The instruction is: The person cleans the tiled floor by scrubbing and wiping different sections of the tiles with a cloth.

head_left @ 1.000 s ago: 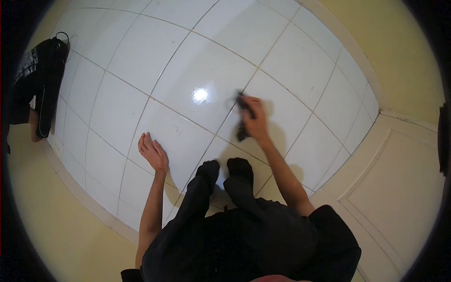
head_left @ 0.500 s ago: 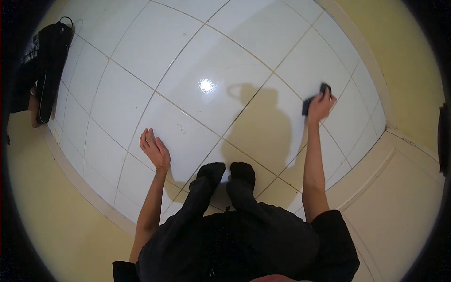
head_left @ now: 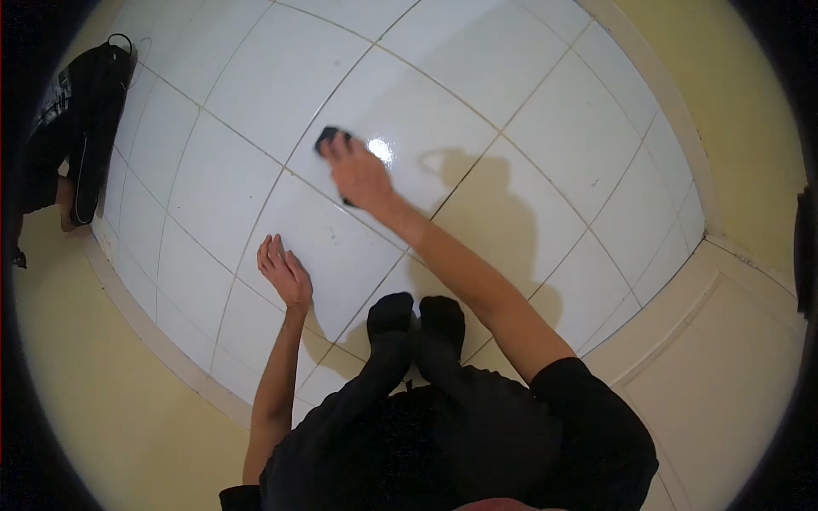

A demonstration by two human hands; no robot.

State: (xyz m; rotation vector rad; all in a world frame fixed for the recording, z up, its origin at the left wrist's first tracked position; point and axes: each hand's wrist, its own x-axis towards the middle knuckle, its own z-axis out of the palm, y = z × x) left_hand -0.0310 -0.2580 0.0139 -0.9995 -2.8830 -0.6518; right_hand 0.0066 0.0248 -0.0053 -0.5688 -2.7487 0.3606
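Note:
My right hand (head_left: 360, 175) is closed over a black cloth (head_left: 331, 136) and presses it to the white tiled floor (head_left: 256, 85), left of the bright light reflection. Dark edges of the cloth stick out beyond the fingertips and below the palm; the rest is hidden under the hand. Nearer to me on the left, my left hand (head_left: 285, 271) rests on the tiles with its fingers stretched out, holding nothing. Small dark specks (head_left: 332, 234) mark the tile between the two hands.
My feet in black socks (head_left: 417, 315) stand close together at the near side. At the far left are a black bag-like item (head_left: 98, 128) and part of a person's bare limb (head_left: 66, 200) against the wall. A yellow wall (head_left: 716, 111) and a pale door (head_left: 724, 341) bound the right.
My right hand has swept the black cloth from the right side of the floor across to the left. My left hand has stayed nearly in place.

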